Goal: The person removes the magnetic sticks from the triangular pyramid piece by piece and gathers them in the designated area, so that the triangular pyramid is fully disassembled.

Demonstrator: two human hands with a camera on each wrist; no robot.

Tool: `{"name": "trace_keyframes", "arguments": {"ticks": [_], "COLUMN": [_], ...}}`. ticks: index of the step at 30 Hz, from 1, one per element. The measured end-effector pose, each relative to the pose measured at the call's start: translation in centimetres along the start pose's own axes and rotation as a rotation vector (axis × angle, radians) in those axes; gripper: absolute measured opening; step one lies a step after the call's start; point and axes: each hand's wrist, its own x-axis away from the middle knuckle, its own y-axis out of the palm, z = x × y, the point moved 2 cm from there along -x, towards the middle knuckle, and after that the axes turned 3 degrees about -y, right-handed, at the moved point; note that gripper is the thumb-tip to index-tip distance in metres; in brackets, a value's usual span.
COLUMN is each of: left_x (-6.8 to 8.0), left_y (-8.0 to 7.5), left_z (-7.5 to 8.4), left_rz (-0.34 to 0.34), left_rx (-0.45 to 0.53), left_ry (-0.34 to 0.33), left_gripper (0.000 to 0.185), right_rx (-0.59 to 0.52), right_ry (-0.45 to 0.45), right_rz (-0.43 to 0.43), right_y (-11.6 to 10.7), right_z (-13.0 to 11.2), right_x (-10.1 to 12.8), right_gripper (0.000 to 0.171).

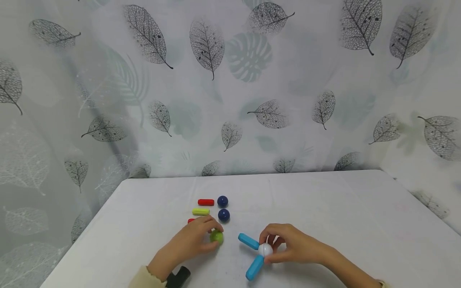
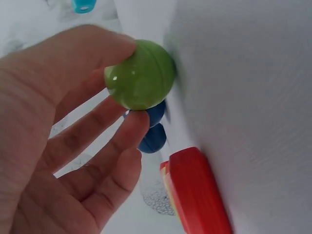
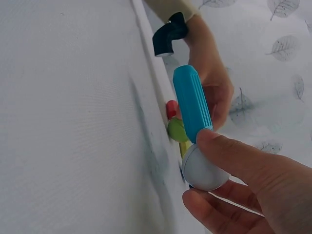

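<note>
My left hand pinches a green ball against the white table; the left wrist view shows thumb and fingers around it. My right hand grips a white ball with two blue sticks attached in a V. The right wrist view shows one blue stick above the white ball. Beyond the left hand lie a red stick, a yellow-green stick, another red stick partly hidden, and two dark blue balls.
A leaf-patterned cloth hangs behind and at both sides of the table. A black wrist strap sits by my left sleeve. The table's left edge runs diagonally near my left arm.
</note>
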Motion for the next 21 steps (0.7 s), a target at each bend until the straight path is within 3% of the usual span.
{"name": "trace_keyframes", "arguments": {"ticks": [11,21], "left_x": [-0.61,-0.77], "left_y": [0.79,0.73], "left_z": [-0.2,-0.07], "left_rz": [0.043,0.015], "left_rx": [0.007,0.014], "left_ry": [-0.005,-0.021], "left_gripper": [0.026,0.032], "right_rx": [0.01,0.021], "right_ry": [0.007,0.001], "right_rz": [-0.002,-0.001], "right_y": [-0.01,-0.05], "right_z": [0.09,0.1], "right_x": [-0.01,-0.05], "right_gripper": [0.028,0.028]}}
